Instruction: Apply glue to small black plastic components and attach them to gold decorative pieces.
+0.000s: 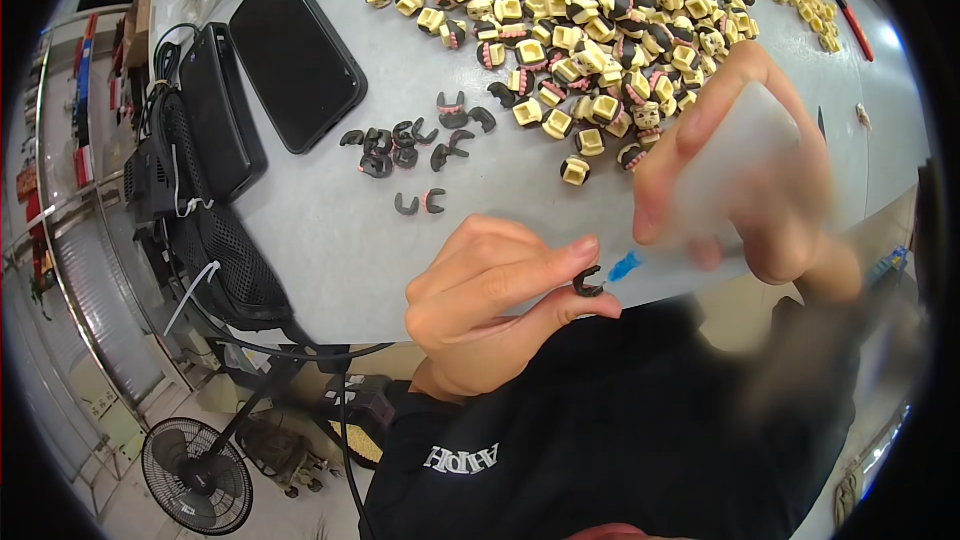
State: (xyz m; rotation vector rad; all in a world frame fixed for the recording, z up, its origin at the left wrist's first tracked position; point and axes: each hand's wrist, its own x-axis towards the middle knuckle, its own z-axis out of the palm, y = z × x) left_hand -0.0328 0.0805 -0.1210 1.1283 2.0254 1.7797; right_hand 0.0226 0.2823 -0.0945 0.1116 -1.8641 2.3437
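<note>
Between the thumb and index finger of my left hand (490, 300) is a small black C-shaped piece (588, 283), held near the table's front edge. My right hand (760, 160) wraps round a translucent white squeeze bottle (735, 155), blurred and tilted. The bottle's blue nozzle tip (624, 266) points down at the black piece, very close to it; whether they touch I cannot tell. Left of the middle of the table lies a small group of similar black curved pieces (378, 142), a few with pink parts. Two more (433, 202) lie nearer to my left hand.
A big heap of small cream, black and pink parts (590, 30) covers the table's far middle. Smaller cream pieces (805, 5) and a red pen-like tool (854, 28) lie far right. A black phone (298, 58) and a black box-shaped device (218, 110) with cables are at left.
</note>
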